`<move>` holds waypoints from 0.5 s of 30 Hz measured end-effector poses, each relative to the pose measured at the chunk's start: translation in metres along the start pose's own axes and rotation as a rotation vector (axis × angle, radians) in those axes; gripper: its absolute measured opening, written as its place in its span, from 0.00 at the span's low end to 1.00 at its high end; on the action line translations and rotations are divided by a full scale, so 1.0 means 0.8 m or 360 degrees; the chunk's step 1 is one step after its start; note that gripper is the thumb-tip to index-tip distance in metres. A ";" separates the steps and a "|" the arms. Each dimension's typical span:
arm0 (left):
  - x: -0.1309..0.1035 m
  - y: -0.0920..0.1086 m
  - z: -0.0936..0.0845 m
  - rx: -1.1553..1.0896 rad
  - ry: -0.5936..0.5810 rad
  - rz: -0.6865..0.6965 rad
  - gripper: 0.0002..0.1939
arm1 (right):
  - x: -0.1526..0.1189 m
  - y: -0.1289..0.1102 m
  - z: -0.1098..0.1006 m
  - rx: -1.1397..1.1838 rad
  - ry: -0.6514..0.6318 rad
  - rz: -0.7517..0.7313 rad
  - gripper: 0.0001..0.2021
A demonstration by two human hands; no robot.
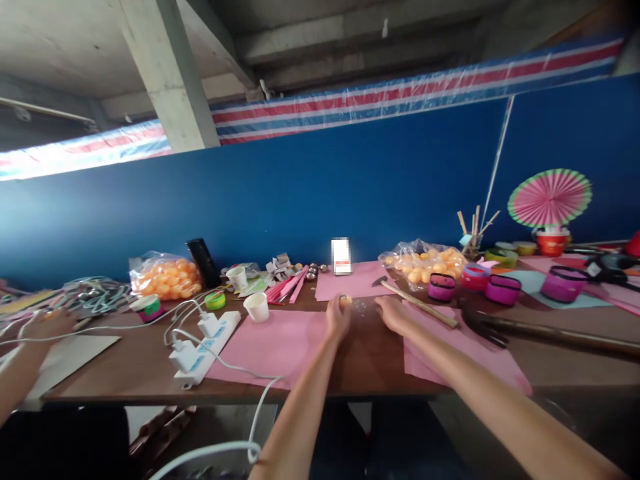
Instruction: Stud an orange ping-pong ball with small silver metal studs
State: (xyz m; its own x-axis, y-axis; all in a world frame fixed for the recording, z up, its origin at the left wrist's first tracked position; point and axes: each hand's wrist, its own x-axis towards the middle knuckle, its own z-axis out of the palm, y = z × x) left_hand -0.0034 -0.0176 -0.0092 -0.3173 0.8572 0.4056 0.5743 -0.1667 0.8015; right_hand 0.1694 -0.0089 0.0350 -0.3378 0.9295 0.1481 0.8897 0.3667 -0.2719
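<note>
The left hand [338,321] pinches an orange ball [345,301], probably light and slick, best held mid-sides; the right hand [393,313] is unclear.

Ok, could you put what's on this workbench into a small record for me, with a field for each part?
Left hand: fingertips at a small orange ball
Right hand: resting by the table, nearest the small hammer
Between hands: tiny clear bits, too small to identify
Right side: large hammer, purple containers, pink-and-green fan
Left side: power strip with plugs and cords, two white cups
Back: two clear bags of orange balls
Paper: several pink sheets
Other people: one hand at far left
</note>
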 end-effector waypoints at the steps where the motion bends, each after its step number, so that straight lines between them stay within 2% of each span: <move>1: 0.000 -0.001 0.001 -0.0014 0.0000 -0.0006 0.21 | -0.001 -0.001 -0.001 -0.0015 -0.0017 0.0001 0.10; 4: -0.001 -0.003 0.002 -0.0061 -0.0034 -0.0007 0.24 | -0.002 -0.004 0.000 -0.0053 -0.0050 -0.0002 0.08; 7: -0.002 -0.002 0.002 -0.0093 -0.0088 0.0034 0.23 | 0.000 -0.007 0.005 -0.0072 -0.0042 0.0001 0.08; 15: -0.004 0.001 -0.001 -0.0121 -0.0162 0.0106 0.20 | 0.003 0.000 0.019 0.0071 0.0129 -0.0015 0.06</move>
State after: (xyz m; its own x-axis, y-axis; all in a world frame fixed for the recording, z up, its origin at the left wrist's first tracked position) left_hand -0.0024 -0.0204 -0.0096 -0.2001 0.8873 0.4156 0.5316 -0.2580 0.8067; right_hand 0.1636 -0.0058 0.0211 -0.3185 0.9203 0.2270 0.8714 0.3785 -0.3120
